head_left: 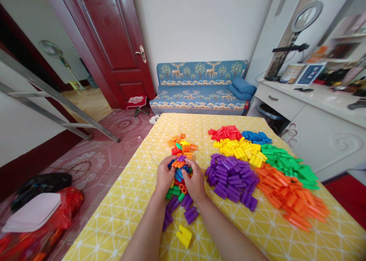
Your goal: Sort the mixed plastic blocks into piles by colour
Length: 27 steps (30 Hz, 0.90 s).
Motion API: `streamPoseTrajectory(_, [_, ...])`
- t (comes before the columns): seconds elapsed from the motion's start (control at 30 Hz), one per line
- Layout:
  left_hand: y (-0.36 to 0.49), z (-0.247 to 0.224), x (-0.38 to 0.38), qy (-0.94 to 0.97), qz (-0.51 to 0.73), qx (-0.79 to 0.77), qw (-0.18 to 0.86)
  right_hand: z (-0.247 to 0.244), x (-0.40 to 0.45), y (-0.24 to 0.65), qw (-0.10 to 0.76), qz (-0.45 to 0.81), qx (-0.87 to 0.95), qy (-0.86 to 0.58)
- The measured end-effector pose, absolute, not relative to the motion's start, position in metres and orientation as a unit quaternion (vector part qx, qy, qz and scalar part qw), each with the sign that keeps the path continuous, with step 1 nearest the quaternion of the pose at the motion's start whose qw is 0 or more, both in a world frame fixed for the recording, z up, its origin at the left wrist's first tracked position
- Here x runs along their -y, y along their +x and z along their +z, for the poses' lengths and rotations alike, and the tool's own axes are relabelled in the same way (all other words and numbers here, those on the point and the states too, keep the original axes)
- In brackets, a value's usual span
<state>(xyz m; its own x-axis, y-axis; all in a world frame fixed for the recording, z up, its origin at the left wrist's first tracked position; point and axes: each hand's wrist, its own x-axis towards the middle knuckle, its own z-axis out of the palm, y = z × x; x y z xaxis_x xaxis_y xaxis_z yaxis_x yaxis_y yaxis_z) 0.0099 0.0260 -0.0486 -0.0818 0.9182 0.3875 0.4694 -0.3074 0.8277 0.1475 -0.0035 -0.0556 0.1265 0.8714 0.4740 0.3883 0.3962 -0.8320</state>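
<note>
My left hand and my right hand are close together over a mixed group of small plastic pieces. Between their fingertips are orange pieces with a purple one at the top; both hands' fingers are curled against them. Blue pieces show just below, between the palms. Green, red and purple pieces lie nearer to me, and a yellow piece sits apart between my forearms. Beyond my fingers are more orange, red, yellow and green pieces.
Sorted piles lie on the right of the yellow tablecloth: purple, yellow, red, blue, green and orange. A blue sofa stands behind; a white desk is at right.
</note>
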Motion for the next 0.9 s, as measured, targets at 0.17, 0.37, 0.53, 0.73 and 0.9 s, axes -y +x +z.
streamPoseTrajectory(0.17, [0.011,-0.049,-0.027,0.637,0.509,-0.535,0.220,-0.055,0.003,0.149,0.563,0.214,0.621,-0.502])
streamPoseTrajectory(0.37, [0.013,-0.046,-0.024,0.619,0.527,-0.544,0.209,-0.054,0.004,0.150,0.575,0.243,0.599,-0.501])
streamPoseTrajectory(0.53, [0.016,-0.041,-0.021,0.607,0.524,-0.553,0.226,-0.054,0.004,0.150,0.579,0.255,0.592,-0.499])
streamPoseTrajectory(0.73, [0.021,-0.032,-0.017,0.616,0.503,-0.559,0.235,-0.056,0.004,0.151,0.574,0.246,0.596,-0.505])
streamPoseTrajectory(0.9, [0.023,-0.031,-0.016,0.577,0.516,-0.586,0.240,-0.053,0.007,0.152,0.578,0.201,0.599,-0.517])
